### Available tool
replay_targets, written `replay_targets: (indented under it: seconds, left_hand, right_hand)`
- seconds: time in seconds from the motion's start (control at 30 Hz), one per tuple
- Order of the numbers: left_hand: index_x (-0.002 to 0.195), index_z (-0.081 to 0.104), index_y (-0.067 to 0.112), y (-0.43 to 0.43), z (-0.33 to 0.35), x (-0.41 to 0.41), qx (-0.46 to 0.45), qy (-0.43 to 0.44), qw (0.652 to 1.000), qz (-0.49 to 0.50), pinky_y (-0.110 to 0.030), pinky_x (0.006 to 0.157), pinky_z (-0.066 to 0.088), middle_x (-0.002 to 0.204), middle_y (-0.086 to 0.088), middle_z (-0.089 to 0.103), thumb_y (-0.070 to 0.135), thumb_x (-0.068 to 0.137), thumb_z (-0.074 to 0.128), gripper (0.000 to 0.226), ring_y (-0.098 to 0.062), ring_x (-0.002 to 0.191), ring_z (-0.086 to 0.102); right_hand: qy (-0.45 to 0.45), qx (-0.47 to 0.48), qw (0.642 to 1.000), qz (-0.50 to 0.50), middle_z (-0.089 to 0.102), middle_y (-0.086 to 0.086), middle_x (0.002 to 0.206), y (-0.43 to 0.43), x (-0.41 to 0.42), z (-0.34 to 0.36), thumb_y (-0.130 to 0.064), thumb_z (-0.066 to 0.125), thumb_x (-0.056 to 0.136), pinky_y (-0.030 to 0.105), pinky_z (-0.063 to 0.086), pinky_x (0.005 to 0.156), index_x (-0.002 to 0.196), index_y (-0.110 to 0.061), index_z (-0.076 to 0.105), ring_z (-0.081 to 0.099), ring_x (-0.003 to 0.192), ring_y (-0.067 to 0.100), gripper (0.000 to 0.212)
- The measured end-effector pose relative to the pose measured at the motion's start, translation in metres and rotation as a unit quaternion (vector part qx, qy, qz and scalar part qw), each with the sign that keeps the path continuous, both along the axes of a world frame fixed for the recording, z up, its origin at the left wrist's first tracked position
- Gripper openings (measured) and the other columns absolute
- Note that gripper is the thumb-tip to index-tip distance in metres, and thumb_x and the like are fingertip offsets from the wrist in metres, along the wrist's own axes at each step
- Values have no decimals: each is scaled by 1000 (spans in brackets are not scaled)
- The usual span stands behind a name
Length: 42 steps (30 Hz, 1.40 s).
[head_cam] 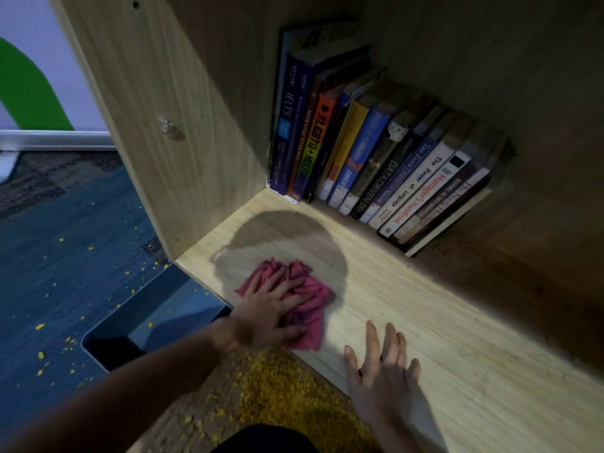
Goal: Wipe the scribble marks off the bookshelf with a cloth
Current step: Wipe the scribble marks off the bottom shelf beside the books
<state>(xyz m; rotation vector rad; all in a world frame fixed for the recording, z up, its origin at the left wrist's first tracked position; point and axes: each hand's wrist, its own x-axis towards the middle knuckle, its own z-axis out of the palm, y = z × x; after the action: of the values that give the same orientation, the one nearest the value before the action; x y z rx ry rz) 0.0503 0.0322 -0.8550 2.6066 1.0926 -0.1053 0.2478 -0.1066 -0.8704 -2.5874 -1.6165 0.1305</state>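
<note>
A crumpled pink cloth (305, 300) lies on the light wooden shelf board (425, 322) of the bookshelf, near its left front corner. My left hand (271, 312) presses flat on the cloth with spread fingers. A darker patch, a shadow or a damp area, spreads on the board behind the cloth (284, 237). My right hand (382, 367) rests flat on the board's front edge, to the right of the cloth, holding nothing. No scribble marks are plainly visible.
A row of leaning books (376, 152) fills the back of the shelf. The wooden side panel (157, 125) stands at the left. Blue carpet (65, 256) with scattered yellow crumbs lies below, with a denser yellow pile (287, 397) under the shelf edge.
</note>
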Motion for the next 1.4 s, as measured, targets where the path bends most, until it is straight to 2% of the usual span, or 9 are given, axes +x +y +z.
replay_targets:
  seconds: [0.17,0.27,0.33,0.6,0.83,1.03,1.17,1.27,1.4]
  left_hand:
    - [150,14,43,75,4,15,-11,0,997,81,-53,113,-10,160,12,5,82,56,10,102,-22,148,-7]
    - [151,12,39,117,9,32,-25,6,988,155,-58,114,-7,161,6,2,73,83,35,80,-26,147,-6]
    - [152,10,36,119,11,39,-36,4,983,178,-57,115,-6,161,2,0,62,91,42,73,-27,147,-5]
    - [150,19,40,21,-4,-27,8,-19,999,33,-44,112,-10,159,10,14,93,56,-13,113,-19,148,-2]
    - [151,10,41,92,9,3,-13,-6,994,111,-55,114,-10,160,10,4,83,64,14,96,-22,147,-5]
    - [152,9,37,131,8,17,-23,-31,980,196,-55,114,-5,161,6,-4,60,92,43,73,-27,147,-3]
    - [153,12,35,111,-4,-18,16,-63,970,235,-53,116,-7,161,5,-1,78,79,26,86,-30,147,-6]
    - [152,15,35,88,-4,-41,19,-78,965,250,-48,116,-4,161,3,8,81,64,12,100,-27,147,1]
    - [151,22,29,53,0,-40,13,-63,938,341,-59,114,-4,160,-4,11,67,87,37,76,-31,147,0]
  right_hand:
    - [21,25,999,-2,55,17,133,1,-1,0,-65,12,93,52,26,92,129,-25,45,42,124,32,63]
    - [25,44,999,-11,55,15,133,4,0,-5,-62,30,86,52,23,93,128,-28,45,37,126,27,56]
    - [18,49,999,-11,54,15,134,4,2,-6,-65,22,91,52,25,96,129,-28,45,36,127,26,58]
    - [-15,19,1000,-18,55,16,133,3,-2,-3,-64,5,93,59,41,90,129,-24,45,39,125,30,67]
    - [-6,52,999,-6,52,16,135,3,-6,-7,-65,9,93,60,36,91,129,-24,46,40,126,30,66]
    - [0,68,998,-2,55,14,133,6,0,-8,-56,38,79,66,40,89,127,-26,49,36,126,26,58]
    - [19,65,998,-9,42,11,146,3,1,-10,-62,29,83,63,25,104,136,-25,51,23,135,22,68]
    - [59,19,998,-16,13,3,160,0,2,-1,-70,3,75,51,-1,113,149,-32,27,1,145,18,86]
    - [73,-10,997,-26,3,0,161,-2,-1,10,-70,-8,69,48,-7,114,151,-34,17,-5,147,19,93]
